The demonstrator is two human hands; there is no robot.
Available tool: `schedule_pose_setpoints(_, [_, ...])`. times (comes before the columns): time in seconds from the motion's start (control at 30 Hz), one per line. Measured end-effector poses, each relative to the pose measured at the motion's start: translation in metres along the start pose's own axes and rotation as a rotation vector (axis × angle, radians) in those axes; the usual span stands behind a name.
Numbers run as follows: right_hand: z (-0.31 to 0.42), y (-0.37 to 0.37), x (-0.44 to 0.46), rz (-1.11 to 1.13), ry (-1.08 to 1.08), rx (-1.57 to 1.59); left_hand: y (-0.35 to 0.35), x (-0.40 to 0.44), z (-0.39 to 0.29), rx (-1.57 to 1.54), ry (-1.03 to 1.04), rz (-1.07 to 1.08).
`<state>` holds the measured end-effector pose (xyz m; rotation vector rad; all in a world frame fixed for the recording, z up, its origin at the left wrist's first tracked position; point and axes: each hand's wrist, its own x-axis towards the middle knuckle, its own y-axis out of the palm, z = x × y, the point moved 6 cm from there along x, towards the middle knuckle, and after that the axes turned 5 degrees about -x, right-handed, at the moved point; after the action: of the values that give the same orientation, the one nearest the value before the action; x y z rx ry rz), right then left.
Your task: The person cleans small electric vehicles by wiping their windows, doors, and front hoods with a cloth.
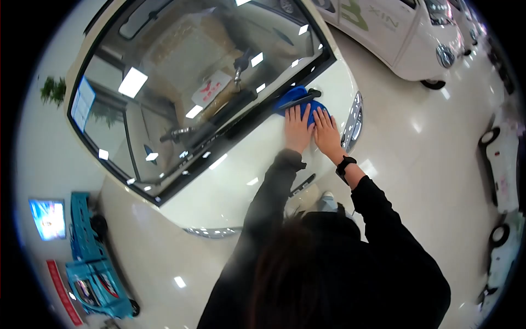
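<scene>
The left hand (298, 130) and right hand (327, 134) lay flat, fingers outstretched over a blue cloth (289, 94), apparently to press it against the hood (235, 178); a black bar (304, 99) crossed it.

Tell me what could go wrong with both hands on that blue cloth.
The blue cloth might snag on the black wiper lying across it and perhaps bend or pull it. If the right hand slips sideways, the watch on that wrist could knock the nearby headlight.
</scene>
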<state>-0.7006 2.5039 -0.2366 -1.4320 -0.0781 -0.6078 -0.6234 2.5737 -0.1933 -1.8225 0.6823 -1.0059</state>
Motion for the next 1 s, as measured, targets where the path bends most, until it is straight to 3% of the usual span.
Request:
schedule_pose_setpoints(0.27, [0.070, 0.001, -0.059, 0.157, 0.070, 0.511, -0.031, -0.103, 0.031, -0.066, -0.025, -0.010])
schedule_pose_setpoints(0.5, [0.253, -0.012, -0.066, 0.316, -0.460, 0.365, -0.123, -0.277, 0.152, 0.142, -0.421, -0.104])
schedule_pose_setpoints(0.57, [0.319, -0.011, -0.052, 0.294, -0.739, 0.297, -0.155, -0.314, 0.191, 0.172, -0.500, -0.145])
schedule_pose_setpoints(0.7, [0.432, 0.005, -0.018, 0.164, -0.979, 0.241, -0.206, -0.375, 0.278, 0.182, -0.622, -0.270])
schedule_pose_setpoints(0.83, [0.513, 0.018, -0.008, 0.137, -1.014, 0.282, -0.230, -0.406, 0.330, 0.169, -0.708, -0.331])
schedule_pose_setpoints(1.0, [0.529, 0.027, -0.012, 0.141, -0.961, 0.196, -0.226, -0.412, 0.339, 0.200, -0.688, -0.338])
